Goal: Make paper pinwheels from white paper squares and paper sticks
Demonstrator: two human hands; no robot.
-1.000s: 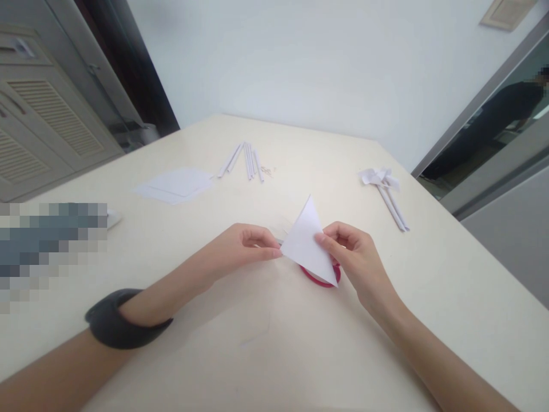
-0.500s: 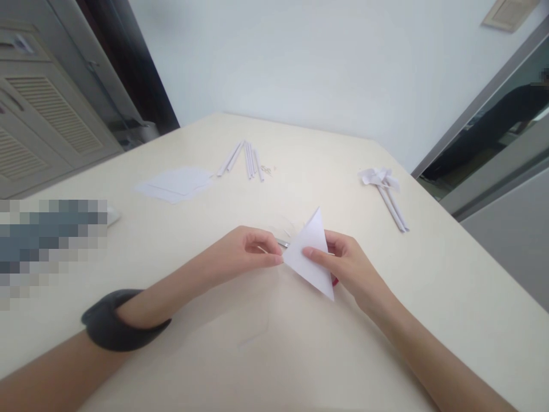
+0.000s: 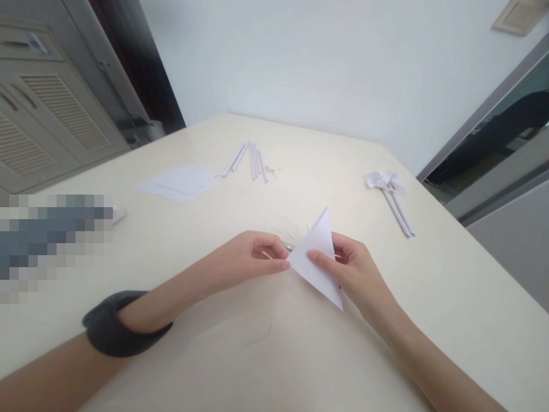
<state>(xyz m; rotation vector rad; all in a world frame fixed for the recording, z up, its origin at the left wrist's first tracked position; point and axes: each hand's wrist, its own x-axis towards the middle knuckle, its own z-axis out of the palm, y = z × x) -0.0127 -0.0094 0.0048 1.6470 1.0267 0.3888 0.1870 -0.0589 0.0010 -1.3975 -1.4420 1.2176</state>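
Observation:
A white sheet of paper [image 3: 321,236], folded into a triangle, is held up above the table in front of me. My right hand [image 3: 358,266] grips it from the right, thumb flat on the near face and fingers behind. At the paper's left corner, thumb and fingertips of my left hand [image 3: 263,254] pinch together on its tip. Behind the paper, a metal blade [image 3: 288,246] pokes out, seemingly of scissors; the rest is hidden. Thin white paper strips [image 3: 289,228] lie on the table just beyond.
Loose white sheets [image 3: 180,183] lie at the left, near several rolled paper sticks [image 3: 254,160] and small pale bits [image 3: 271,170]. Paper pinwheels [image 3: 386,182] on sticks rest at the right. A pale wall [image 3: 300,68] borders the table's [image 3: 206,355] far edge.
The view has shifted slightly, so everything sits a little further right. Both hands keep their hold on the paper. A red bit behind it is now almost hidden.

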